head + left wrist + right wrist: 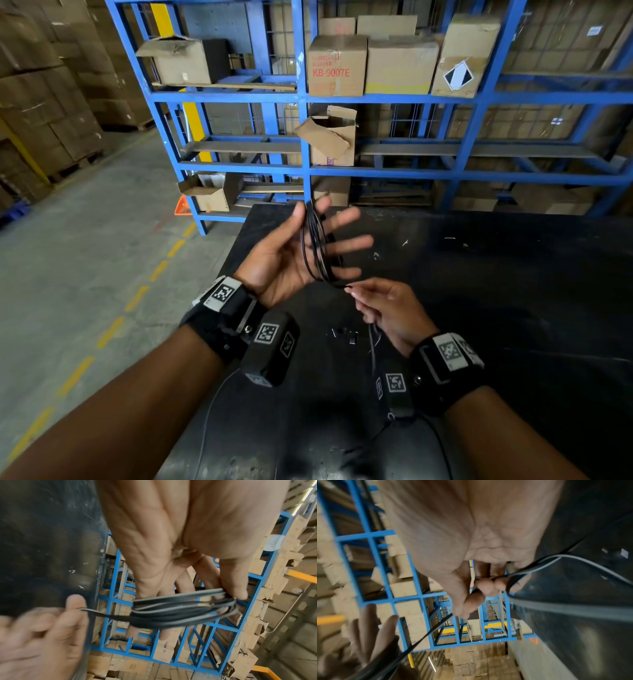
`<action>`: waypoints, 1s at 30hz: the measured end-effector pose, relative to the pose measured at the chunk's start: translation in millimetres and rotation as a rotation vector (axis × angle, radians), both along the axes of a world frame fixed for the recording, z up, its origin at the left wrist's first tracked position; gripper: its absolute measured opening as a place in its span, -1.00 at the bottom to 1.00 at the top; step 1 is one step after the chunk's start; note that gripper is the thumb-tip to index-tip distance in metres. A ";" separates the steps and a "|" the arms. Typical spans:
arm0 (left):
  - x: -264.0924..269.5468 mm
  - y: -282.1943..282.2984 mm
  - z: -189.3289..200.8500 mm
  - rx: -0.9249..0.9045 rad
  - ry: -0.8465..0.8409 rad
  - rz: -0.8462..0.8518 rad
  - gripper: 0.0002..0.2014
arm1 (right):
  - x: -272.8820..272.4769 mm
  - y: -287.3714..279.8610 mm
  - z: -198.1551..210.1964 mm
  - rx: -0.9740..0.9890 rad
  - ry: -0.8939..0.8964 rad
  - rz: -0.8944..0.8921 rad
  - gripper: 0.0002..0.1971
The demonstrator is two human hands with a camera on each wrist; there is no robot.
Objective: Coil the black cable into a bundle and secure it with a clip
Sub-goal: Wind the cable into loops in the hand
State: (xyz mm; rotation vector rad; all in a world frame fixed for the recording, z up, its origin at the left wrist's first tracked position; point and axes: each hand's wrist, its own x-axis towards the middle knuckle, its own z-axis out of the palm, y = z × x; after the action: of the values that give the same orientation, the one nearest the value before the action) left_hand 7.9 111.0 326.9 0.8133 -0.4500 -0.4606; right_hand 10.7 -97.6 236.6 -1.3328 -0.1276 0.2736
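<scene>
The black cable [317, 246] is wound in several loops around the straight, spread fingers of my left hand [287, 250], held palm-up over the black table. In the left wrist view the loops [180, 609] bunch under the thumb [238, 593], which presses them against the index finger. My right hand [387, 311] pinches the strand leaving the coil between thumb and fingertips, just below the left hand. In the right wrist view the strand [426, 635] runs taut to the coil. The loose length [372, 346] hangs down behind the right hand. Small black pieces [346, 336], possibly clips, lie on the table.
The black table [479, 291] stretches right and forward under both hands. A blue steel rack [308, 99] with cardboard boxes [337, 66] stands right behind it. Grey floor with a dashed yellow line [109, 330] lies to the left, with stacked cartons beyond.
</scene>
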 end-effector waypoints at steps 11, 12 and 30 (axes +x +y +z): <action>-25.7 -0.8 -14.0 0.892 -0.194 -0.071 -0.82 | 40.8 -20.6 86.1 -1.111 -0.608 0.259 -0.81; -22.9 -2.1 -17.1 0.966 -0.241 -0.050 -0.82 | 42.0 -18.6 94.0 -1.151 -0.636 0.268 -0.82; 12.6 -13.6 -53.2 0.670 -0.074 0.661 -0.48 | -4.9 21.6 36.1 -0.033 -0.184 -0.070 -0.78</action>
State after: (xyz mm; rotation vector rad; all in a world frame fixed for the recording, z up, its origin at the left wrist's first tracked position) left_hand 20.4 97.3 273.7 1.5594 -0.0612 0.0547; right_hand 5.8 -76.0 272.6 -1.3914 -0.2315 0.0934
